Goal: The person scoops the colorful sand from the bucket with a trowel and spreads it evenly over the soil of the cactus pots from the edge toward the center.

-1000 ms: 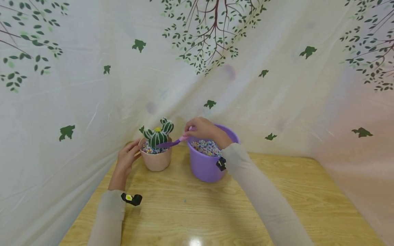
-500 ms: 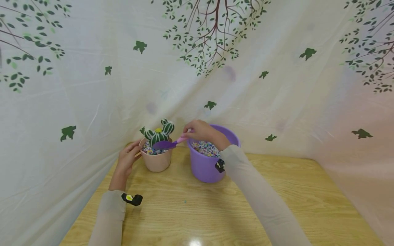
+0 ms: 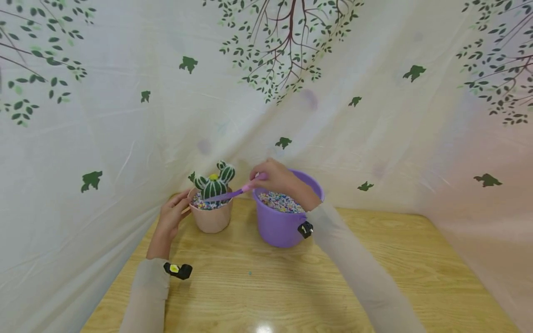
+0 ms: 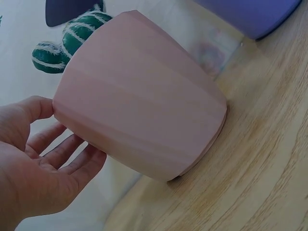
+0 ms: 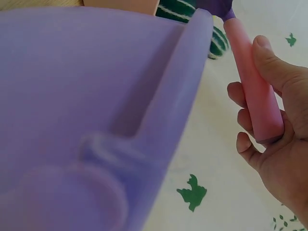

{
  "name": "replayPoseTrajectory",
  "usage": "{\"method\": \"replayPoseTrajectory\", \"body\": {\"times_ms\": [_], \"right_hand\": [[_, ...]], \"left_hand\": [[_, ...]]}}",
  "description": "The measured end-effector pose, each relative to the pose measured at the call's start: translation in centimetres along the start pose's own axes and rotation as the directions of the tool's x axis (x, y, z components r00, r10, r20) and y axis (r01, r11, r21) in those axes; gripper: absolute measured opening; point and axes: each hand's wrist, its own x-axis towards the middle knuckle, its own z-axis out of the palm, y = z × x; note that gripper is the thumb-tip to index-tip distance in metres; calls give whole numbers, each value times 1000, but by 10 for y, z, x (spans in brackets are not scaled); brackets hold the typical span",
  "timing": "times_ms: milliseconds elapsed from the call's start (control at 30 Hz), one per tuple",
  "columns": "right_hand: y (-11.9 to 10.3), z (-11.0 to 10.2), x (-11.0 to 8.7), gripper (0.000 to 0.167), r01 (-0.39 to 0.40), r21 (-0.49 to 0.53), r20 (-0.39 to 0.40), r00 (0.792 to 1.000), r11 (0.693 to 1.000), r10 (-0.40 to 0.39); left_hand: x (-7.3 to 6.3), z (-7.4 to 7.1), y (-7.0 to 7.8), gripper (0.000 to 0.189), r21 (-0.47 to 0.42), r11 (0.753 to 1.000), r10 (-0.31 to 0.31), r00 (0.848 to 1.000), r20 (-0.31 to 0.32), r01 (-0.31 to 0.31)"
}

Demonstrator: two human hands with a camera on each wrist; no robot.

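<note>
A pink plant pot [image 3: 211, 220] holds a green, white-striped toy cactus [image 3: 214, 189] with a yellow top, surrounded by small coloured beads [image 3: 199, 202]. My left hand [image 3: 171, 216] rests against the pot's left side; in the left wrist view its thumb and fairly straight fingers [image 4: 50, 137] touch the wall near the rim. With my right hand [image 3: 278, 179] I grip the pink handle of a toy shovel [image 5: 255, 82]. The shovel's purple blade is tilted on edge over the beads in front of the cactus. Whether it touches them I cannot tell.
Right of the pot stands a purple bucket [image 3: 278, 229] filled with similar beads [image 3: 280, 202], under my right forearm. Both containers are on a wooden table [image 3: 258, 296]. A single tiny bead [image 3: 250, 273] lies on the wood. Leaf-printed cloth [image 3: 233, 111] hangs behind.
Half a second ago the shovel blade lay flatter, its broad face showing; now it is turned on edge. My right wrist has rotated slightly. The left hand and pot stay put.
</note>
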Motion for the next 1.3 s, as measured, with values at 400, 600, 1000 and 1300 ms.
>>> {"method": "replayPoseTrajectory", "body": {"times_ms": [400, 600, 1000, 1300], "right_hand": [[12, -37, -63, 22, -3, -125, -367, 929, 992, -43], [39, -46, -101, 21, -102, -260, -461, 887, 960, -30], [73, -39, -133, 26, -138, -397, -466, 882, 907, -70], [76, -51, -124, 39, -14, -632, -317, 917, 775, -242]], "left_hand": [[4, 15, -4, 49, 35, 999, 35, 979, -203, -28], [-19, 63, 31, 43, 82, 951, 302, 847, -437, -297], [-33, 153, 36, 48, 82, 902, 410, 902, 137, -423], [-11, 161, 5, 66, 6, 948, 296, 891, 343, -317]]}}
